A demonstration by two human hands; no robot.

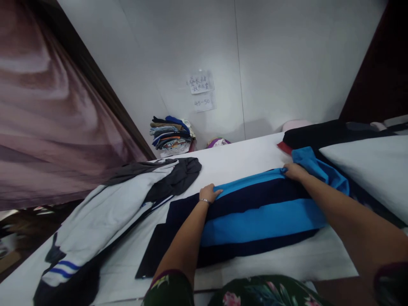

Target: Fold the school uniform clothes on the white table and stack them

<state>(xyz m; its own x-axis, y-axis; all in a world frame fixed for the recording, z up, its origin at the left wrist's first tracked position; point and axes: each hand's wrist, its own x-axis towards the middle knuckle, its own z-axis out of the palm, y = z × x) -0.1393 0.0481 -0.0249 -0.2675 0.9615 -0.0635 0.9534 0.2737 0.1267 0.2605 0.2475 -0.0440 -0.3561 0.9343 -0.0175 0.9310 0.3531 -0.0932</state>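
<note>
A garment in bright blue and dark navy bands [264,221] lies spread on the white table in front of me. My left hand [208,194], with a bracelet at the wrist, is closed on the garment's far edge, near its left part. Farther right, my right hand [295,172] pinches the light blue cloth along that same edge. Beyond the right hand, a bunched blue part [321,170], seemingly a sleeve, lies crumpled. The garment's right end is partly hidden behind my right forearm.
Grey, white and dark clothes [111,216] lie heaped on the table [229,155] at left. A folded clothing stack [172,134] stands by the wall, below paper notes [202,91]. Black [318,134] and white cloth [376,165] lie at right. A pinkish curtain [57,119] hangs left.
</note>
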